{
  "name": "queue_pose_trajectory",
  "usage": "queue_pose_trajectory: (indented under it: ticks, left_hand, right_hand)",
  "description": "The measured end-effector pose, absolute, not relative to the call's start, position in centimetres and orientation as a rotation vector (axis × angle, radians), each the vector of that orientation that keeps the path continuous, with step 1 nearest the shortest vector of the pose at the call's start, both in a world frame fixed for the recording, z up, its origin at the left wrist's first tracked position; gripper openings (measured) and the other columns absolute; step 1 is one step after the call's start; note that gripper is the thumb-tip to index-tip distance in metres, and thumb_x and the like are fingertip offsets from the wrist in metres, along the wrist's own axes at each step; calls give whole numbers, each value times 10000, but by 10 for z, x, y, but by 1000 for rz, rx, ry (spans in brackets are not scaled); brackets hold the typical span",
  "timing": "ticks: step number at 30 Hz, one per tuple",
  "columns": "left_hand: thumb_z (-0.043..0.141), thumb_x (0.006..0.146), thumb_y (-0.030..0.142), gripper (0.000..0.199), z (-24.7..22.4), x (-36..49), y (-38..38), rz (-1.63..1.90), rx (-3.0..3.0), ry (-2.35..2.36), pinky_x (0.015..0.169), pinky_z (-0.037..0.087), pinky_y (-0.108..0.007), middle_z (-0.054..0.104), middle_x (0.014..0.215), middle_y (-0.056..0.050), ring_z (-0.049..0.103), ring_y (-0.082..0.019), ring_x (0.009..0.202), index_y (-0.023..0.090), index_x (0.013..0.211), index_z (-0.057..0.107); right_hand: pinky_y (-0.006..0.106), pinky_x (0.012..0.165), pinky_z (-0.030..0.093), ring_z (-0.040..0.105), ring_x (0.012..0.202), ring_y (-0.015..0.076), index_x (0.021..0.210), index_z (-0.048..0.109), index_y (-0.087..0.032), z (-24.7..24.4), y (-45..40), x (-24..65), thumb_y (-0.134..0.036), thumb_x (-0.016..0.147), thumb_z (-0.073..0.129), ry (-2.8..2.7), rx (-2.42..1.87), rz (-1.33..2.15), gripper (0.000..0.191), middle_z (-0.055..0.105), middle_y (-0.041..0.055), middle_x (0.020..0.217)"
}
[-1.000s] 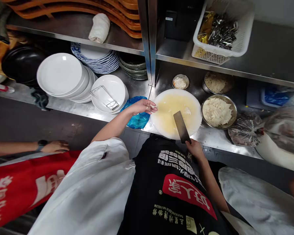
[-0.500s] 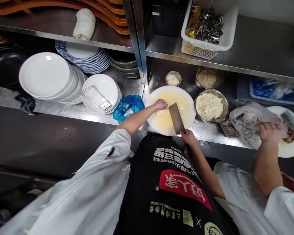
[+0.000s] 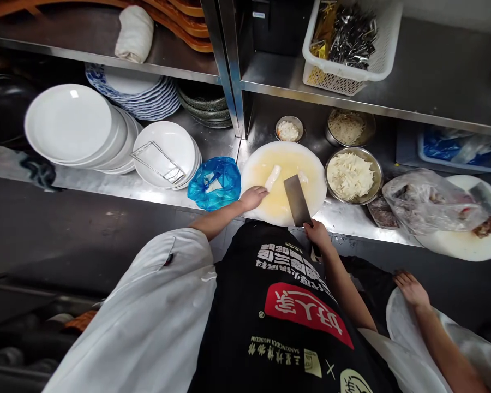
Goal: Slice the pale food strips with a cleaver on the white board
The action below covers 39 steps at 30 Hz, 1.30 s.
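Observation:
A round whitish cutting board (image 3: 276,210) with a yellowed middle lies on the steel counter. On it is a white oblong food piece (image 3: 273,177), with a smaller pale bit (image 3: 303,177) to its right. My left hand (image 3: 254,198) is over the board's left edge, its fingertips at the lower end of the oblong piece; whether they grip it is too small to tell. My right hand (image 3: 317,232) is closed round the handle of a cleaver (image 3: 297,201), whose wide blade rests over the board's right half.
Left of the board are a blue plastic bag (image 3: 229,191) and stacked white plates (image 3: 71,123). To its right stand a bowl of white slices (image 3: 351,176) and a bagged item (image 3: 429,202). A co-worker's hand (image 3: 412,288) shows at the lower right.
My left hand has moved down and left, and the oblong piece now shows on the board. The cleaver has barely shifted. The co-worker's hand has left the bagged item and moved down.

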State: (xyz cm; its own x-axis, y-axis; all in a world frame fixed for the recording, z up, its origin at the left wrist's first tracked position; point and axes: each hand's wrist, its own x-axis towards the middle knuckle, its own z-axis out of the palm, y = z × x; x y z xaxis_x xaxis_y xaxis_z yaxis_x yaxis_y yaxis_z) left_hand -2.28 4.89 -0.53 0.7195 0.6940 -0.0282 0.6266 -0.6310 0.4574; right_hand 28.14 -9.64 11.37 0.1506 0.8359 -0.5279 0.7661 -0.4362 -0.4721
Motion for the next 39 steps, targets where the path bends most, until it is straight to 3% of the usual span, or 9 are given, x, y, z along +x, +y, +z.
queue_pose_trajectory:
  ticks: [3,7,13,18,23,39]
  left_hand:
    - [464,940,85,455,-14,-28,22,286,2469,1080,1191,381,-382,597,1415,-86,513,-204,1348,166,1364,605]
    - [468,972,139,370,-18,-29,5,385,2388,1150,1161,415,-391,628,1366,-96,546,-204,1303,169,1293,651]
    - [498,997,278,329,-12,-21,4,474,2276,1268,1063,468,-422,680,1244,-103,599,-232,1177,181,1257,676]
    - [483,1002,291,293,-10,-10,4,449,2267,1332,1027,473,-407,694,1116,-106,603,-235,1099,175,1041,750]
    - [449,1012,255,319,-13,-9,0,469,2236,1352,1052,467,-360,694,1139,-75,611,-197,1100,190,965,757]
    - [506,998,232,246,-18,-13,5,442,2258,1353,1080,505,-392,698,1224,-121,641,-209,1154,153,1044,734]
  right_hand:
    - [295,678,462,650,759,240,798,657,-175,97,-91,294,-402,895,518,-1643,-2366,1099,284,700,111,751]
    - [266,568,434,611,575,191,683,582,-205,76,-73,304,-558,918,519,-1655,-2278,1182,429,643,63,595]
    - [238,436,405,532,427,136,722,533,-213,46,-25,280,-596,885,607,-1442,-2073,1525,422,608,15,553]
    - [217,392,381,481,387,112,764,555,-200,29,-9,279,-589,860,670,-1426,-1953,1658,416,548,-22,499]
    - [203,390,389,484,391,101,751,577,-184,18,3,281,-578,845,702,-1456,-1893,1731,424,557,-18,502]
    - [201,373,380,478,368,102,801,638,-175,23,32,270,-498,829,773,-1558,-1878,1820,351,548,-32,458]
